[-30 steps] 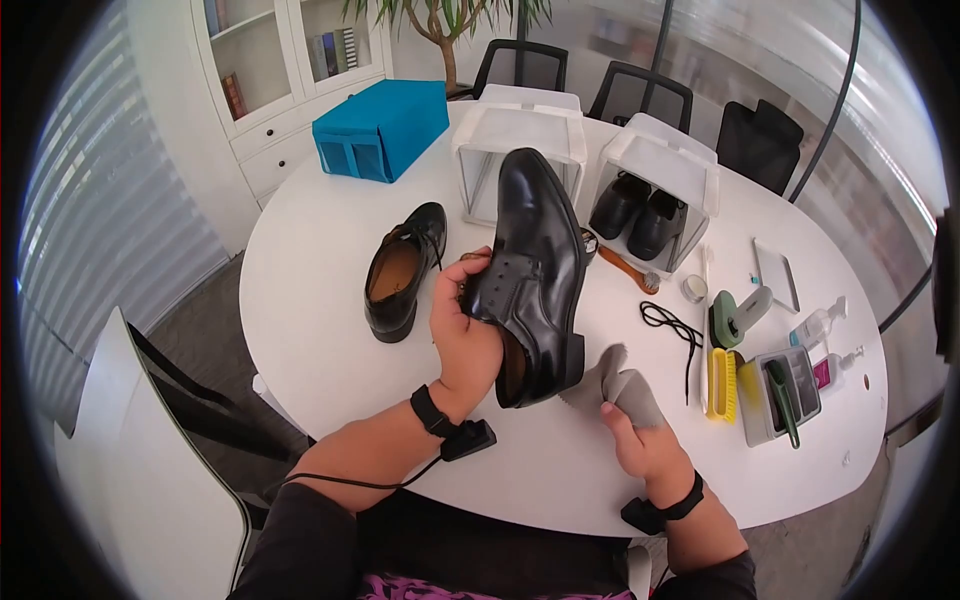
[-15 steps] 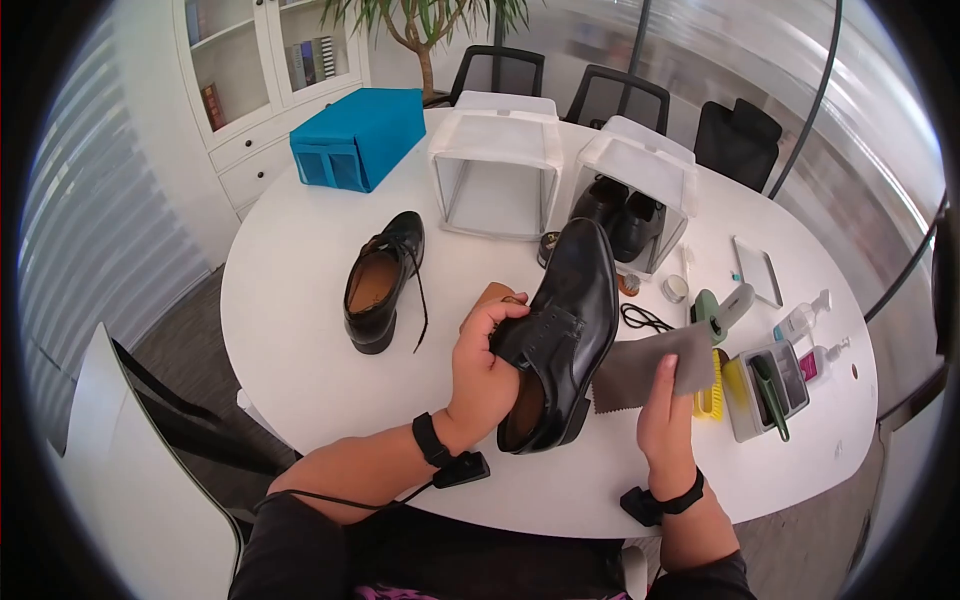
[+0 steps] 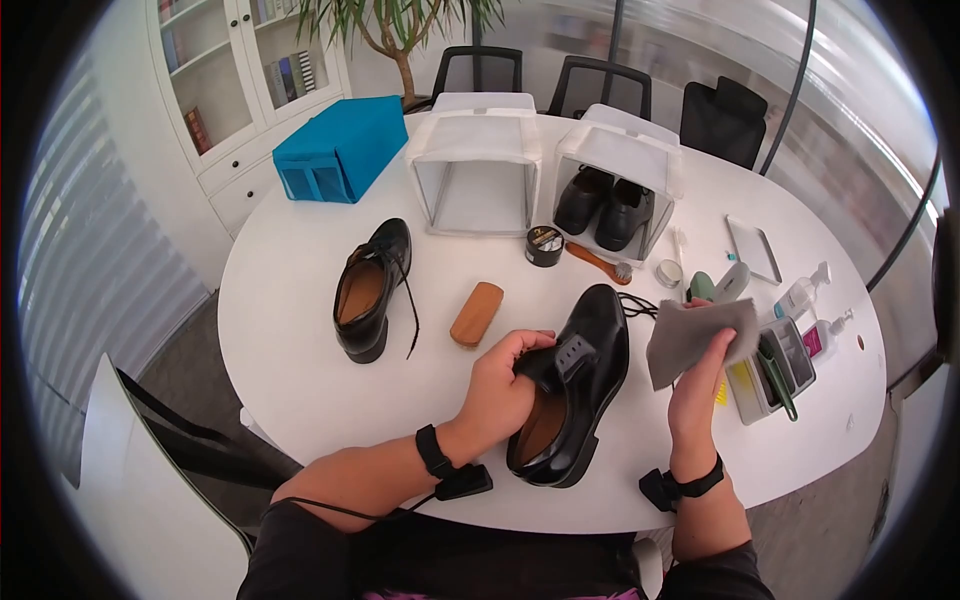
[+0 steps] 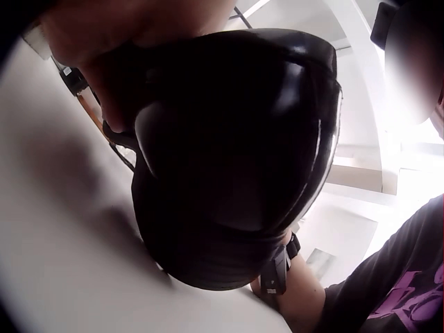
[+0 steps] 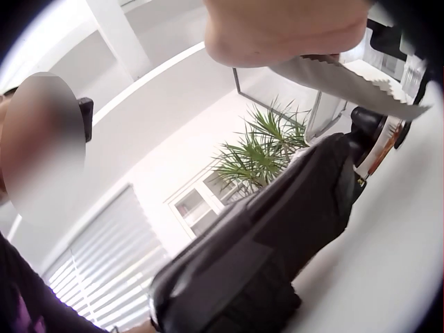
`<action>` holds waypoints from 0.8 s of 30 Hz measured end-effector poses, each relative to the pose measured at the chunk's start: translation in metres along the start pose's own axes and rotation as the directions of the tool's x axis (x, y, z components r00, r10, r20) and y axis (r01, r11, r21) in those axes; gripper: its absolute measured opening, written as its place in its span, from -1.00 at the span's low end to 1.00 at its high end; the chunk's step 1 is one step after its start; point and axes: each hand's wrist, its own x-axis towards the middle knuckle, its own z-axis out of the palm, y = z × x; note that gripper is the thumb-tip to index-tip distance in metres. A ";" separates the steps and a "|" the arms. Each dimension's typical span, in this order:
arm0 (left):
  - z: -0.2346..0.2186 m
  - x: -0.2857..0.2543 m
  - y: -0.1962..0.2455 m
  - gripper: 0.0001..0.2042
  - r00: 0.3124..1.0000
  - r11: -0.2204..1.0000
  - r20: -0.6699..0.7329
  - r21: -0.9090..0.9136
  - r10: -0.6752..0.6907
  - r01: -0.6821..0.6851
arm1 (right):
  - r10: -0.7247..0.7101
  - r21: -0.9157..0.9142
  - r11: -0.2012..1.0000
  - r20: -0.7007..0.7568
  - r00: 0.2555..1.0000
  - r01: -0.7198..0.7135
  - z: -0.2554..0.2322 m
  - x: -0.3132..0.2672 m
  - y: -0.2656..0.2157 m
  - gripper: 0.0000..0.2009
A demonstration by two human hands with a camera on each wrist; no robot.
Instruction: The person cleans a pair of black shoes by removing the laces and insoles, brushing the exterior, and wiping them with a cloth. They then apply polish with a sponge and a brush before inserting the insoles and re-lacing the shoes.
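Note:
My left hand (image 3: 495, 395) grips the side of a black leather dress shoe (image 3: 610, 365) at its opening, toe pointing away from me. No lace runs through this shoe's eyelets. Its glossy heel end (image 4: 229, 152) fills the left wrist view, and its dark sole (image 5: 257, 243) shows in the right wrist view. To the right of the shoe, my right hand (image 3: 692, 410) holds a grey cloth (image 3: 690, 340) between thumb and fingers, apart from the leather. The cloth's zigzag edge (image 5: 354, 89) hangs below that hand. The matching laced shoe (image 3: 372, 290) stands on the left of the table.
A wooden-backed brush (image 3: 477, 314), a polish tin (image 3: 545, 246) and a wooden-handled brush (image 3: 597, 262) lie beyond the shoe. White shoe boxes (image 3: 475, 135), one holding black shoes (image 3: 604, 208), and a blue box (image 3: 345, 145) stand behind. Pump bottles (image 3: 802, 290) and a caddy (image 3: 785, 365) are right.
The held shoe has come down toward the table and moved right, uncovering the wooden-backed brush and tin. My right hand has risen with the cloth, which is now spread more.

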 end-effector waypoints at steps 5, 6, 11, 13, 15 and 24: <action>0.001 -0.002 0.002 -0.40 0.996 0.999 0.075 0.007 -0.048 0.047 | 0.289 0.231 0.937 -0.086 0.953 -0.263 -0.027 0.027 0.021 -0.25; 0.002 -0.003 -0.002 -0.47 0.998 1.000 0.066 0.007 -0.019 0.019 | 0.380 0.393 0.860 -0.067 0.923 -0.326 -0.029 0.029 0.019 -0.24; 0.002 -0.002 -0.007 -0.52 0.998 1.000 0.061 -0.001 0.028 -0.028 | 0.089 0.245 0.968 -0.113 0.990 -0.059 -0.011 0.014 0.004 -0.27; 0.002 -0.001 -0.007 -0.51 0.997 1.000 0.070 0.004 0.015 -0.015 | -0.037 0.091 0.995 -0.082 0.996 0.044 -0.005 0.005 -0.001 -0.32; 0.000 -0.001 -0.005 -0.53 0.998 1.000 0.060 0.030 0.000 -0.002 | -0.022 -0.458 0.848 0.469 0.883 0.265 -0.005 -0.002 0.002 -0.32; -0.007 -0.001 -0.007 -0.61 0.998 0.983 0.008 0.174 0.055 -0.055 | -0.029 -0.293 0.865 0.782 0.623 0.407 0.017 -0.011 -0.007 -0.43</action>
